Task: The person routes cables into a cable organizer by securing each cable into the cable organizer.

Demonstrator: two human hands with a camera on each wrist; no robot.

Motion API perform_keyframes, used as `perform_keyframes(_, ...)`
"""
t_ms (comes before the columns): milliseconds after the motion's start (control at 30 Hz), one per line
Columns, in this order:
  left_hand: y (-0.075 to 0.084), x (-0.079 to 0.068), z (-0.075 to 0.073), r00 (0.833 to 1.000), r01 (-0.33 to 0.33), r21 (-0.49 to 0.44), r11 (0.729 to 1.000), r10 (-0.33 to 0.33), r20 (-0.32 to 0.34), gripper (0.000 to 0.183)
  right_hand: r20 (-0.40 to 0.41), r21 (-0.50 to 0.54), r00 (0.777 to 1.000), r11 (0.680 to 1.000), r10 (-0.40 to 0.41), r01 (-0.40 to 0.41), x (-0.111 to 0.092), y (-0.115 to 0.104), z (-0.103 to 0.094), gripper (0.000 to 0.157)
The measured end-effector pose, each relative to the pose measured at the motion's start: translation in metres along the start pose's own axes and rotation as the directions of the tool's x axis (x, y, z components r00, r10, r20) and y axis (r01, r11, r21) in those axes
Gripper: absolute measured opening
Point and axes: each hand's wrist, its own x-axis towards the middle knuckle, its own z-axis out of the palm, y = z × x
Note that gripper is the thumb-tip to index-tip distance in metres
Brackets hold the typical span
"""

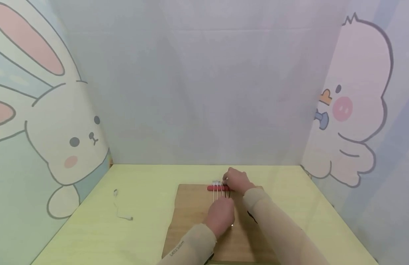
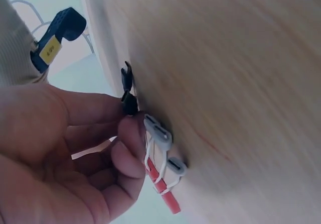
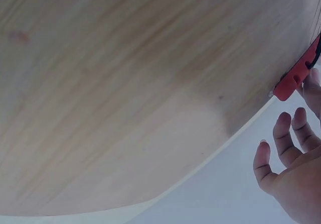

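A red slotted cable holder (image 1: 217,188) lies across the far edge of a wooden board (image 1: 188,217), with white cables (image 1: 213,195) and black cables (image 1: 229,193) running through it. Low over the board, my left hand (image 1: 221,216) pinches a black cable plug (image 2: 129,103) between thumb and forefinger. Another black plug (image 2: 126,77) and grey-white plugs (image 2: 159,132) are beside those fingers. My right hand (image 1: 238,180) is at the holder's right part, fingertips at a black cable's far end; its other fingers (image 3: 285,141) spread loosely. The right thumb's contact is partly out of frame.
A short white cable (image 1: 117,209) with plugs at both ends lies on the yellow table (image 1: 92,239), left of the board. A grey backdrop (image 1: 204,92) stands behind the table, with cartoon-printed panels at both sides.
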Motion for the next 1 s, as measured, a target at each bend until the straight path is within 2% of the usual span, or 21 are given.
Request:
perform_keyframes(267, 0.005, -0.006, -0.001, 1.000, 0.029, 0.092, 0.995, -0.028, -0.008, 0.012, -0.019, 0.003, 1.000, 1.000, 0.003, -0.003, -0.006, 0.002, -0.002, 0.015)
perform_keyframes(500, 0.006, -0.013, 0.000, 0.999, 0.030, 0.074, 0.997, -0.032, 0.018, 0.014, -0.033, -0.007, 0.999, 1.000, -0.027, 0.027, -0.005, 0.005, 0.005, 0.021)
perform_keyframes(633, 0.002, -0.017, -0.004, 1.000, 0.021, 0.068, 0.997, -0.022, 0.013, 0.017, -0.042, -0.022, 0.999, 0.999, -0.031, 0.030, -0.006, 0.006, 0.004, 0.017)
perform_keyframes(833, -0.018, -0.018, -0.012, 0.997, 0.079, 0.049, 0.996, -0.079, -0.013, 0.023, -0.039, -0.025, 0.998, 0.998, -0.054, 0.053, -0.011, -0.008, -0.012, 0.026)
perform_keyframes(1000, -0.053, -0.019, -0.017, 0.992, 0.117, 0.014, 0.993, -0.116, -0.041, 0.024, -0.019, -0.066, 0.994, 0.992, -0.110, 0.108, -0.012, -0.031, -0.018, 0.028)
